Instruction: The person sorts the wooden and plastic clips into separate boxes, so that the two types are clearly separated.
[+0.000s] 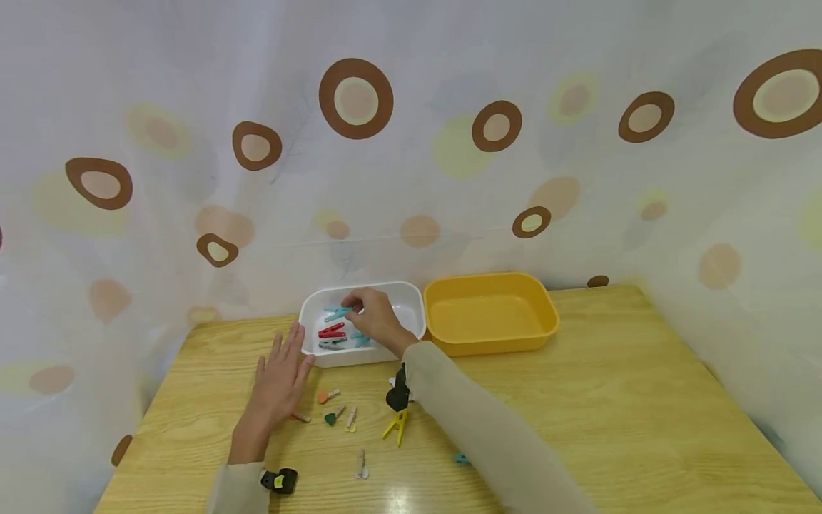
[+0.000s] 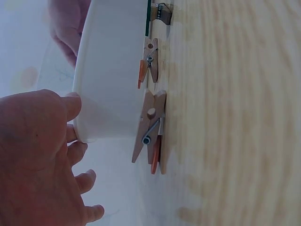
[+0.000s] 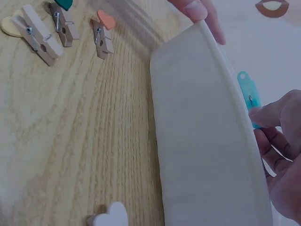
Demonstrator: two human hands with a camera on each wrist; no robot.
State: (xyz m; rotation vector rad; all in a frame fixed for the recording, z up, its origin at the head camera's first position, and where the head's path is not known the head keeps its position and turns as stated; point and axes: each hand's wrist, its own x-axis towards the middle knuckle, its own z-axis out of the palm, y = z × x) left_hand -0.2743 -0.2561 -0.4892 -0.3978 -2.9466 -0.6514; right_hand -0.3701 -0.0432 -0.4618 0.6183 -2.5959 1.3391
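My right hand [image 1: 379,320] pinches a light-blue plastic clothespin [image 3: 246,87] between thumb and fingers, just inside the rim of the white tray [image 1: 359,358]. In the tray lie a red clothespin [image 1: 331,330], a grey clothespin [image 1: 332,343] and more light-blue clothespins [image 1: 361,340]. Against the tray's left corner rests my left hand [image 1: 279,378], fingers extended. The left wrist view has that left hand [image 2: 42,146] with thumb and index finger touching the rim and the other fingers spread loosely.
Wooden clothespins with orange [image 1: 324,397], green [image 1: 330,419] and pale heart tops lie before the white tray. A yellow plastic clothespin [image 1: 397,427] and a teal one [image 1: 462,458] lie near the right forearm. A yellow tray [image 1: 494,346] adjoins the white one; a patterned curtain [image 1: 411,178] hangs behind.
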